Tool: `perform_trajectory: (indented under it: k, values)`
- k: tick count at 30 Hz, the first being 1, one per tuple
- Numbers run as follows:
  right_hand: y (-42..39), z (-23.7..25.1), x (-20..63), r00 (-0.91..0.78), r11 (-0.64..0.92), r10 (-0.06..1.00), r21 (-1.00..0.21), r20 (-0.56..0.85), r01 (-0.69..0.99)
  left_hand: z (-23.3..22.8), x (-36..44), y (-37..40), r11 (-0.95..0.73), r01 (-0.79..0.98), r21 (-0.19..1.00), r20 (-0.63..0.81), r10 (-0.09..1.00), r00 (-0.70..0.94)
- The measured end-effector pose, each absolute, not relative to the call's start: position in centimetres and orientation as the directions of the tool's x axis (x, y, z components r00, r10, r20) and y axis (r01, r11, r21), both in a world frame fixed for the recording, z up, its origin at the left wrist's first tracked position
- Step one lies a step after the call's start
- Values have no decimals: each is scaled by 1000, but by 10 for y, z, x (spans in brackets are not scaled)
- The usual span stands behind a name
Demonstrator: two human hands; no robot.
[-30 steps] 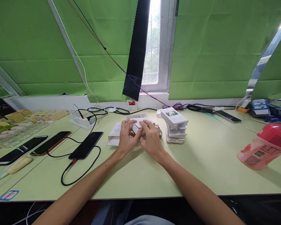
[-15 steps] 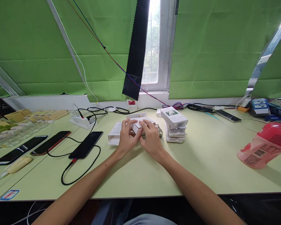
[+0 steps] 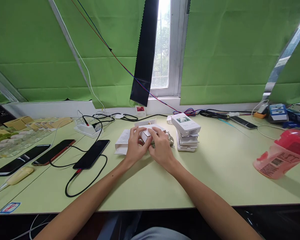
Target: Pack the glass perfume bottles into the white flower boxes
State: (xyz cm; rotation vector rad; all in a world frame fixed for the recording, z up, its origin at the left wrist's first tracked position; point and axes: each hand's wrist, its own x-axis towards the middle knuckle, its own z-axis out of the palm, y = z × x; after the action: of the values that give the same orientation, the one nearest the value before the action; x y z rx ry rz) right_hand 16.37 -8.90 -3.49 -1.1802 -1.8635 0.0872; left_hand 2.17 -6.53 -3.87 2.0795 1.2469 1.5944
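Note:
A small white box (image 3: 146, 134) sits at the middle of the pale green table (image 3: 215, 173), gripped from both sides. My left hand (image 3: 135, 146) holds its left end with fingers curled over the top. My right hand (image 3: 161, 146) covers its right end. Under and behind the box lie a white paper sheet (image 3: 122, 142) and something metallic, mostly hidden by my right hand. A stack of white boxes (image 3: 187, 132) stands just right of my hands.
Three phones (image 3: 91, 154) lie at the left with black cables and a power strip (image 3: 88, 130). A red and pink plastic bottle (image 3: 282, 155) lies at the right. Another phone (image 3: 243, 123), cables and blue boxes sit along the window ledge.

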Motion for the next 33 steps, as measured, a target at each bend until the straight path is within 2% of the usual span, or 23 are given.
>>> perform_trajectory:
  k: [33]
  values:
    - [-90,-34,166,-168,528,753,-433,636,731,-38,21,-63,-603,485,634,651,754,87]
